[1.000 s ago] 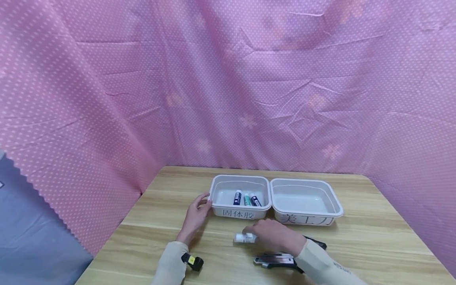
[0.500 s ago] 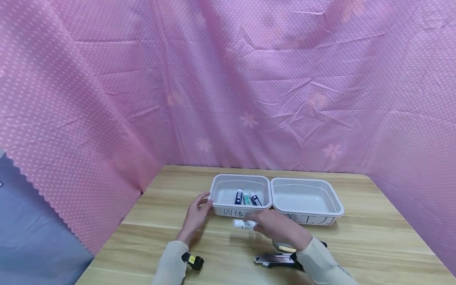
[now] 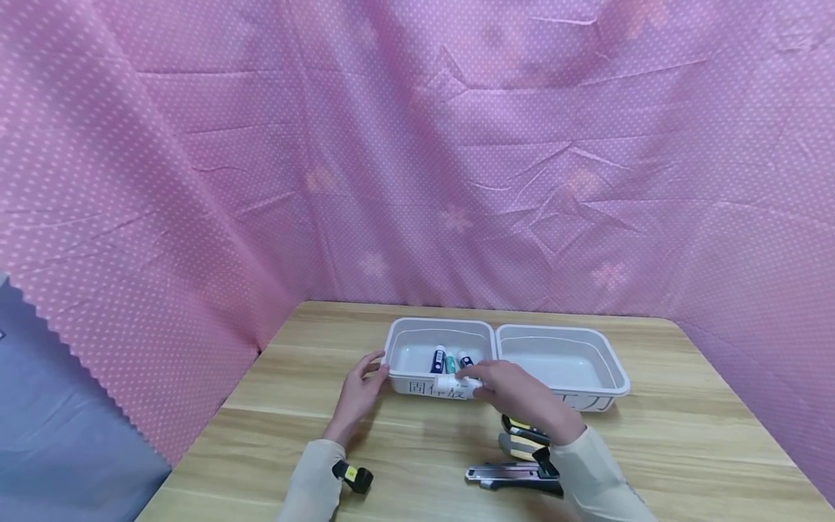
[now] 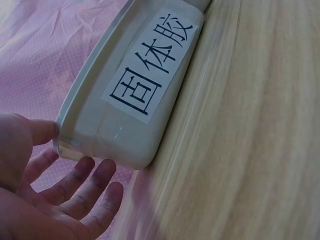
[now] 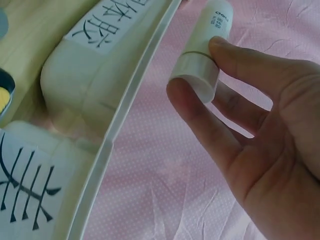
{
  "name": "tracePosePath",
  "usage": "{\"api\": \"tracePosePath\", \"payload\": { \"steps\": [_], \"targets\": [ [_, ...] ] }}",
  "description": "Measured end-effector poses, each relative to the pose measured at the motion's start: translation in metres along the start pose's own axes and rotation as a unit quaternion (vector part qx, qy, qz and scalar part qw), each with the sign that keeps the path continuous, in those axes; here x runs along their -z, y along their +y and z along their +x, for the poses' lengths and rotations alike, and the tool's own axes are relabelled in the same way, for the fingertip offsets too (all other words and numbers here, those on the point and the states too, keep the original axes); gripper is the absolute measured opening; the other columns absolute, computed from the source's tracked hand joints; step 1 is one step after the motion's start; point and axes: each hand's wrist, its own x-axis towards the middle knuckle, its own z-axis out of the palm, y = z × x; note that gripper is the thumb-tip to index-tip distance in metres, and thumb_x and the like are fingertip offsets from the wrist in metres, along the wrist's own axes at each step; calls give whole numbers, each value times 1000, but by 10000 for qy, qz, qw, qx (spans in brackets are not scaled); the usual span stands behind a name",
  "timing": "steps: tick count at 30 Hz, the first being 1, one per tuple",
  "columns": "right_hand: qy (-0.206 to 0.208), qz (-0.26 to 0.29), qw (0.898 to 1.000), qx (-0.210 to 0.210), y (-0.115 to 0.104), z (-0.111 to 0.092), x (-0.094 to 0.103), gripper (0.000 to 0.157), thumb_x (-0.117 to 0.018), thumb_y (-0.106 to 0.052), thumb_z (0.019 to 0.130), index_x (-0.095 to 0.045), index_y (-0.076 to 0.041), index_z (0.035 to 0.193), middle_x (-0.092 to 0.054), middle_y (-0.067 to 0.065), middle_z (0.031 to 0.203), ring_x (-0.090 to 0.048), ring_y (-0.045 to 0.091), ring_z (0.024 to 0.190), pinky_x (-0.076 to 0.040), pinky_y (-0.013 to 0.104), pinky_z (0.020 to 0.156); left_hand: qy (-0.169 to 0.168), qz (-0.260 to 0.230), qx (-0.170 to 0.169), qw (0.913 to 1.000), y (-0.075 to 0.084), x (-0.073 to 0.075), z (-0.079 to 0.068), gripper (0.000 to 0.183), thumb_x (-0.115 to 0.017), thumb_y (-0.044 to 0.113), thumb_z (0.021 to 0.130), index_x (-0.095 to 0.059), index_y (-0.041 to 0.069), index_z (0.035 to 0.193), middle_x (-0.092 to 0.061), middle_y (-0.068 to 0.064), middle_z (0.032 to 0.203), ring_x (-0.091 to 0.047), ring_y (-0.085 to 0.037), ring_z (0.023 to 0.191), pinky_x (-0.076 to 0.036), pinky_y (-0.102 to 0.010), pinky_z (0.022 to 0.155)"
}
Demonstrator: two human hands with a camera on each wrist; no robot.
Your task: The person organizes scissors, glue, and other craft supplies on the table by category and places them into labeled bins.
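A white glue stick (image 5: pixel 202 47) is pinched between the thumb and fingertips of my right hand (image 3: pixel 515 391). In the head view it overlaps the front wall of the left white box (image 3: pixel 401 384); the right wrist view shows it tilted, above the rim. Inside that box lie two dark blue glue sticks (image 3: pixel 438 359) and a green one (image 3: pixel 450 364), the right dark one partly behind my hand. My left hand (image 3: pixel 359 395) touches the box's left end, thumb at the rim (image 4: pixel 62 125) and relaxed fingers (image 4: pixel 82 185) spread along the outside.
Right beside it stands a second white box (image 3: pixel 554 362) with a label in front. Under my right forearm lie a silver-and-black utility knife (image 3: pixel 502 475), a grey-and-yellow cutter (image 3: pixel 518 446) and a black-and-yellow one (image 3: pixel 522 428). A pink dotted curtain (image 3: pixel 417 181) hangs behind the table (image 3: pixel 261 435).
My right hand has lifted the white glue stick off the table and carried it forward to the left box's front rim. The cutters beneath now show more. My left hand stays put.
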Motion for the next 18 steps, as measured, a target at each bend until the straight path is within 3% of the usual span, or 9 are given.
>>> {"api": "tracePosePath", "payload": {
  "steps": [9, 18],
  "targets": [
    [840, -170, 9952, 474, 13, -2, 7, 39, -74, 0, 90, -69, -12, 126, -73, 4, 119, -70, 18, 102, -60, 36, 88, 71, 11, -79, 9999, 2, -1, -1, 43, -61, 26, 104, -56, 11, 144, -63, -23, 130, -68, -36, 115, -56, -45, 99],
    [1109, 53, 9938, -16, 15, -2, 7, 35, -74, -3, 92, -70, -13, 125, -73, 1, 114, -68, 12, 98, -59, 29, 84, -5, -139, -12, 9999, 2, 0, 1, 44, -62, 23, 104, -55, 9, 145, -62, -25, 132, -67, -38, 116, -55, -49, 100]
  ]
}}
